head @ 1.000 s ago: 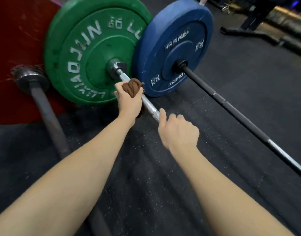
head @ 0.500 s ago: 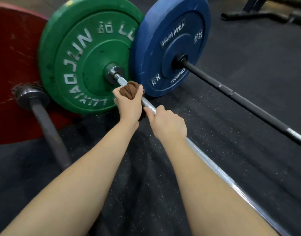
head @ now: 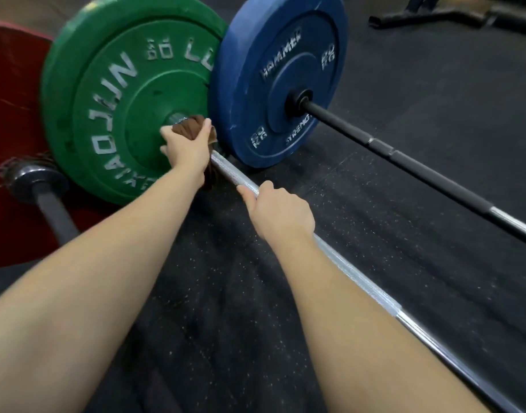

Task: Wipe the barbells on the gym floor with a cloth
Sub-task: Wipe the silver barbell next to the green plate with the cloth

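Head view looks down on a silver knurled steel bar [head: 360, 278] lying on the black speckled rubber floor [head: 226, 308], its end running into the hub of a green bumper plate [head: 112, 93] with raised white lettering. The left hand [head: 185, 147] sits right at that hub, fingers curled round a brown cloth [head: 190, 128] bunched about the bar, with a tail of fabric hanging under the wrist. The right hand [head: 281, 213] grips the same bar a little nearer the person, fingers wrapped over it and thumb laid along the metal toward the plate. Just beside the green plate stands a blue bumper plate [head: 273, 73] on a black bar [head: 419, 165] (its far end turns silver). A red plate [head: 8, 114] on a dark grey bar [head: 54, 210] lies to the left.
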Tool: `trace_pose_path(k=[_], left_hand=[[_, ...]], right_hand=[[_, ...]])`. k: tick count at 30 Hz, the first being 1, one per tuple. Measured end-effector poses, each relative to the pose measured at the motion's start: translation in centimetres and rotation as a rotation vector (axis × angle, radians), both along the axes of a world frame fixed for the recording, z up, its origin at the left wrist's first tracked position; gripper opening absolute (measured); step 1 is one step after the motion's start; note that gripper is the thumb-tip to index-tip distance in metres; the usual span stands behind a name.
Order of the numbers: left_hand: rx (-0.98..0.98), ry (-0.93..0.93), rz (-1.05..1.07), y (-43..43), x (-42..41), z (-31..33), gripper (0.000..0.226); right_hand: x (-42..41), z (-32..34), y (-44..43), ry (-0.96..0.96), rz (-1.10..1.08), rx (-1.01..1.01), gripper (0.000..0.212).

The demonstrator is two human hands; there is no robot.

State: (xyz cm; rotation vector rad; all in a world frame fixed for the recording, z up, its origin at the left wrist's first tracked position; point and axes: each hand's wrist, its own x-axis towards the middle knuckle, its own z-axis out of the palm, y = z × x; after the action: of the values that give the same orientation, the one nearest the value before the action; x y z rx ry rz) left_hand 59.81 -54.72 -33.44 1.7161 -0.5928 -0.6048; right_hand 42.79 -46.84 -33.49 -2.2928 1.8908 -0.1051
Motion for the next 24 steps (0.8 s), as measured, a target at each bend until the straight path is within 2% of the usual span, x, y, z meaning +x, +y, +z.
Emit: trace_pose_path(k=[2, 5, 8, 16, 21, 24], left_hand=[[0.062, -0.047, -0.038, -0.2, 1.0, 0.4, 0.074], [0.037, -0.153, -0.124, 1.2, 0.6, -2.0, 0.064], [-0.043, 0.003, -0.137, 2.0, -0.5, -4.0, 0.062], [-0.027, -0.14, -0.06, 0.2, 1.0, -2.2, 0.055], [0.0, -0.052, 0.071, -1.1, 0.1, -0.6, 0.063], [0.008, -0.032, 0.047, -0.3, -0.8, -1.6, 0.059]], right_hand=[[0.0, 0.0, 0.0, 0.001, 0.002, -0.007, 0.056], [0.0, 0.0, 0.1, -0.007, 0.021, -0.033, 0.055], [-0.1, -0.1, -0.1, -0.01, 0.033, -0.026, 0.053], [-0.2, -0.3, 0.0, -0.014, 0.027, -0.055, 0.054], [-0.2, -0.5, 0.0, -0.017, 0.016, -0.081, 0.053], [-0.2, -0.6, -0.1, -0.036, 0.029, -0.078, 0.052]])
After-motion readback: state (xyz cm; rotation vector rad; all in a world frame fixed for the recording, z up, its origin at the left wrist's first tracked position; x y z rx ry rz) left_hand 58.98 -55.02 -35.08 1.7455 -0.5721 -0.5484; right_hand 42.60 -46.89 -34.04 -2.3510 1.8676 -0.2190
